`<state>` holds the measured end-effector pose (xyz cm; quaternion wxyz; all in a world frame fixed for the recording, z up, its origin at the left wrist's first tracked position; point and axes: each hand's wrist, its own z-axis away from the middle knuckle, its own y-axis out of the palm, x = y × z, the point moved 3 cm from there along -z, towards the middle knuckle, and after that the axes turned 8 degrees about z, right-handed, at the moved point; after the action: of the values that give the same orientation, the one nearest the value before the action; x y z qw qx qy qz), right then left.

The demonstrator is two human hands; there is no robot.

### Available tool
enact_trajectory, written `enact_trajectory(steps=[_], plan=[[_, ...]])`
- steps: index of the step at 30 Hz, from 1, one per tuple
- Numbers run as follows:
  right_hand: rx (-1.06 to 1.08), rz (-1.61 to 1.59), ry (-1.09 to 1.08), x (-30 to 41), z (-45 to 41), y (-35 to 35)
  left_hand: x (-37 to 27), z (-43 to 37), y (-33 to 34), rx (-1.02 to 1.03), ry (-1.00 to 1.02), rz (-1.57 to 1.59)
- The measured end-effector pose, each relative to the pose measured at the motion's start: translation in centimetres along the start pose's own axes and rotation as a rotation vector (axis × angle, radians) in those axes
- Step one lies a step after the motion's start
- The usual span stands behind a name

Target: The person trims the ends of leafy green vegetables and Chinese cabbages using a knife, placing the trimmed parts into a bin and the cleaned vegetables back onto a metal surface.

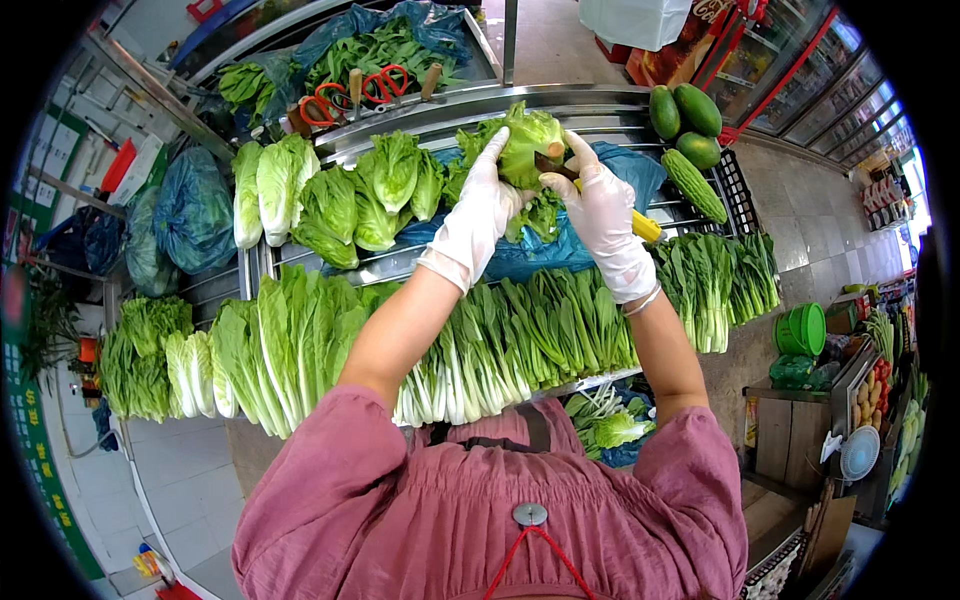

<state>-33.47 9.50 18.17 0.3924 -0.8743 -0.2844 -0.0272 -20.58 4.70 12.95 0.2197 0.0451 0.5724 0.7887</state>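
My left hand [480,202], in a thin white glove, holds a head of green lettuce [521,146] from its left side. The pale cut stem end of the head faces right. In my gloved right hand [600,210] is a knife with a yellow handle [645,226]; its dark blade [551,163] lies against the lettuce beside the stem. Loose lettuce leaves [538,219] lie below the hands on blue plastic film [559,251]. More lettuce heads [395,171] rest on the slatted metal rack to the left.
Bundled leafy greens [577,322] line the rack's near edge. Napa cabbages [279,187] stand at the left. Green papayas [697,109] and a bitter melon [694,185] lie at the right by a black crate [739,195]. Red-handled scissors [385,84] sit at the rack's far edge.
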Motion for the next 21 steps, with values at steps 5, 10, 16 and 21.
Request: enact_trajectory(steps=[5,10,16,21], plan=[[-0.038,-0.038,0.05,0.8,0.1,0.5,0.0,-0.1,-0.7,0.013,-0.007,-0.026],[-0.127,-0.165,0.034,0.9,0.0,0.8,0.1,-0.1,-0.7,-0.058,0.025,0.011],[0.007,-0.747,0.29,-0.7,0.2,2.3,-0.2,-0.2,-1.2,-0.041,0.046,0.081],[0.206,-1.203,0.594,-1.3,0.3,1.9,-1.7,0.1,-1.4,0.006,0.117,0.147]])
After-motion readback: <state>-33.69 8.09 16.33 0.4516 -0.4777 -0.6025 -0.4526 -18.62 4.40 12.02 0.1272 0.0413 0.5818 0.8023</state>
